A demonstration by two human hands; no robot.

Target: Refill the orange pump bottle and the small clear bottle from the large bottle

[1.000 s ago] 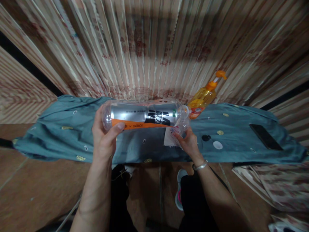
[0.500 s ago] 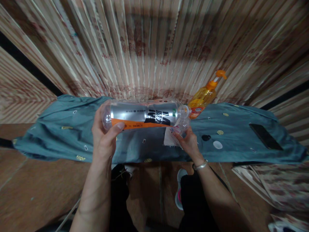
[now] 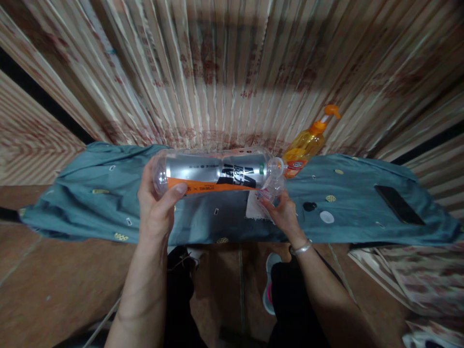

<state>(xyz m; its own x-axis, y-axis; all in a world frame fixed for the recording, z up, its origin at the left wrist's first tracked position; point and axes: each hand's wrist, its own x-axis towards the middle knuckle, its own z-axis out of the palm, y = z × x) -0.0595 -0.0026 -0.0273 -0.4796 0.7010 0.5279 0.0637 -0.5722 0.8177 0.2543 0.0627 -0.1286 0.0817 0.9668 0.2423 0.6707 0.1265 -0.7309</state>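
A large clear plastic bottle [image 3: 203, 169] with a silver, orange and black label lies sideways above the cloth. My left hand [image 3: 157, 198] grips its base end, thumb along the near side. At the neck end, on the right, my right hand [image 3: 284, 210] is closed around a small clear plastic container [image 3: 277, 185], just below the large bottle's mouth. The container's full shape is hidden. Pink and blue print shows by my fingers. Under it is a white piece with a ragged lower edge [image 3: 255, 208], perhaps tissue or cloth.
A blue-green cloth [image 3: 87, 193] covers the narrow table. Behind my right hand stands an orange pump bottle [image 3: 304, 145]. Rightward lie a small black object [image 3: 309, 207], a white round cap [image 3: 326, 217] and a dark phone [image 3: 398, 204]. A pleated curtain [image 3: 224, 72] hangs behind.
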